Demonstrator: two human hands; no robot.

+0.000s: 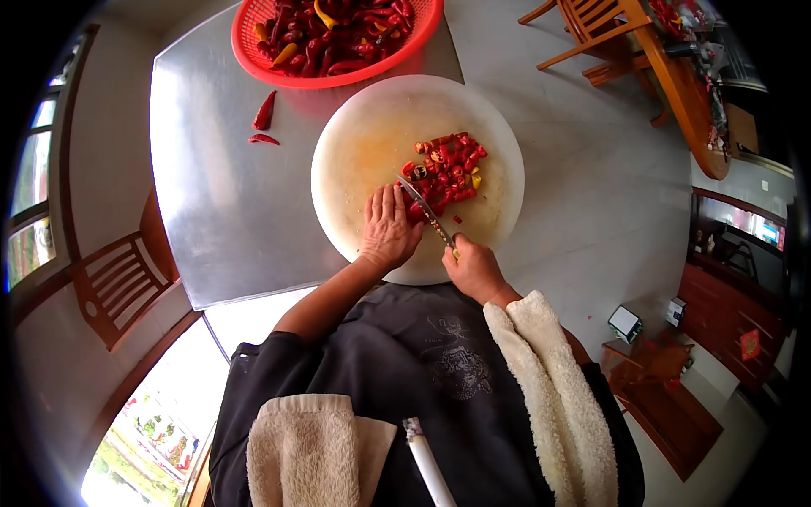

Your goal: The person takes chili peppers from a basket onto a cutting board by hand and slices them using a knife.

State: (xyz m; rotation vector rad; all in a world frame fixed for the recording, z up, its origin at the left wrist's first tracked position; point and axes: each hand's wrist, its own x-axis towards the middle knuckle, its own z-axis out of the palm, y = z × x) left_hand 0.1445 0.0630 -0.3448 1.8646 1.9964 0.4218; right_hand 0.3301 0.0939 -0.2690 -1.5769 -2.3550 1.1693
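On a round white cutting board (pixel 355 135) lies a pile of cut red chili peppers (pixel 456 165), with a few yellow pieces among them. My right hand (pixel 475 269) is wrapped round the handle of a knife (pixel 432 216), its blade slanting up and left at the pile's edge. Close beside the blade, my left hand (pixel 390 228) presses down on red chili peppers at the board's lower middle. Its fingers are together and bent a little; what lies under them is mostly hidden.
Behind the board stands a red basket (pixel 338 82) of whole chili peppers. Two loose red chili peppers (pixel 264 111) lie on the metal table (pixel 228 211). A wooden chair (pixel 118 279) is at left, a wooden table (pixel 676 76) at far right. A lit cigarette (pixel 429 465) juts up near the camera.
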